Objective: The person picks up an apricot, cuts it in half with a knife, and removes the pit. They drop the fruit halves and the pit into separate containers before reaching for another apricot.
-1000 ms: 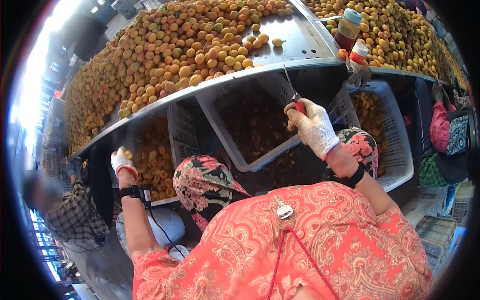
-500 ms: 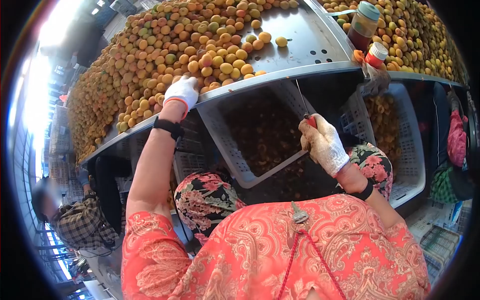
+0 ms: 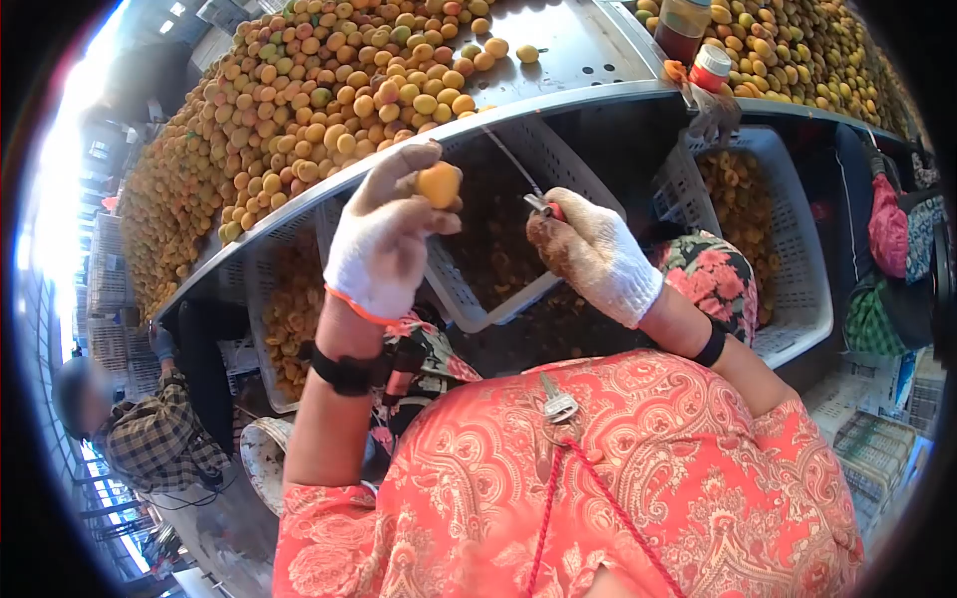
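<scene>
Fruit point(image 3: 438, 185) looks light, fairly soft and easy to bruise, best pinched gently round its sides; it sits in the left hand point(image 3: 384, 239) near the tabletop point(image 3: 573, 40), that grip partly curled around it, forearm reaching forward. The right hand's point(image 3: 603, 249) grip is closed round a knife point(image 3: 539, 203), blade angled forward and leftward

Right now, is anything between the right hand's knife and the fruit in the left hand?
Nothing visible: only open air separates the knife in the right hand from the fruit in the left hand; the crate sits below both.
</scene>
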Motion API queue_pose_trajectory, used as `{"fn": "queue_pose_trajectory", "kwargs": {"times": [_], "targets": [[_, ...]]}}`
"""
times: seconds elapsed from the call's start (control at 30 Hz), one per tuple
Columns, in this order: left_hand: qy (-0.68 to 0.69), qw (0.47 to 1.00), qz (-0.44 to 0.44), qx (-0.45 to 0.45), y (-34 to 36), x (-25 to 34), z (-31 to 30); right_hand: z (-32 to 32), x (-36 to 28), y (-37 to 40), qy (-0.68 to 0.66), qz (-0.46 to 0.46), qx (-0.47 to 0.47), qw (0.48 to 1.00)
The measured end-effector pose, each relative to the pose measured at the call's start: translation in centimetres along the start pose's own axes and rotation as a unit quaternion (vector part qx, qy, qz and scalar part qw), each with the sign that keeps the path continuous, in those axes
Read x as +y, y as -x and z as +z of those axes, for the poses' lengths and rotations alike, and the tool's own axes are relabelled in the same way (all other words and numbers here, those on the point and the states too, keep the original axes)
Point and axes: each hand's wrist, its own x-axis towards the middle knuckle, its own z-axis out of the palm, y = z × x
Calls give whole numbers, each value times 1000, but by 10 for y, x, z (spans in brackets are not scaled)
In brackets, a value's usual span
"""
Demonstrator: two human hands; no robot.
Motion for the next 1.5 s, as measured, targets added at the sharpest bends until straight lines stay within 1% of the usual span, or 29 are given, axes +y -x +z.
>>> {"fn": "queue_pose_trajectory", "kwargs": {"times": [0.07, 0.1, 0.17, 0.3, 0.37, 0.43, 0.5, 0.57, 0.63, 0.7, 0.77, 0.8, 0.87, 0.93, 1.0, 1.03, 1.1, 1.2, 1.23, 1.27, 1.3, 1.37, 1.43, 1.5], "targets": [[27, 1000, 8, 14, 16, -6, 17, 9, -12, 7, 74, -22, -16, 997], [43, 999, 14, 21, 21, -10, 22, 12, -16, 10, 80, -24, -14, 996], [63, 997, 23, 33, 28, -17, 29, 18, -23, 16, 157, -21, -24, 987], [68, 997, 31, 18, 30, -16, 38, 24, -31, 22, 182, -20, -21, 983], [36, 997, 62, 28, 29, -16, 38, 25, -35, 25, 193, -24, -21, 981], [19, 997, 61, 32, 30, -14, 41, 25, -37, 27, 202, -26, -21, 979], [2, 997, 61, 38, 31, -12, 45, 26, -39, 26, 238, -16, -20, 971], [-24, 995, 63, 70, 32, -11, 49, 26, -38, 25, 235, -6, -21, 972], [-40, 994, 67, 76, 34, -10, 50, 26, -37, 25, 233, 3, -21, 972], [-56, 992, 70, 84, 35, -10, 50, 26, -34, 26, 214, -19, -32, 976], [-94, 986, 98, 95, 35, -9, 51, 26, -35, 26, 195, -11, -37, 980], [-94, 986, 98, 95, 35, -9, 51, 26, -35, 26, 177, -5, -41, 983], [-129, 980, 113, 102, 35, -9, 51, 23, -34, 26, 180, -8, -48, 982], [-113, 982, 111, 101, 36, -10, 53, 23, -34, 26, 184, -12, -52, 981], [-95, 985, 107, 100, 39, -9, 55, 25, -33, 30, 144, 4, -59, 988], [-86, 987, 99, 98, 41, -6, 58, 26, -31, 30, 145, 5, -58, 988], [-75, 989, 91, 95, 43, -6, 60, 27, -27, 31, 103, -22, -63, 992], [-75, 985, 111, 109, 42, -9, 63, 26, -24, 30, 119, 0, -72, 990], [-41, 988, 104, 108, 42, -10, 65, 27, -24, 30, 119, 0, -71, 990], [-7, 990, 96, 105, 42, -11, 67, 27, -22, 30, 68, 22, -79, 994], [-7, 990, 95, 104, 38, -13, 65, 27, -22, 29, 18, 43, -88, 995], [-103, 974, 175, 104, 28, -21, 58, 27, -24, 31, 12, 42, -71, 997], [-112, 974, 165, 105, 28, -13, 59, 25, -31, 30, 10, 33, -56, 998], [-123, 975, 149, 107, 33, -7, 60, 23, -35, 33, 58, 15, -49, 997]]}}
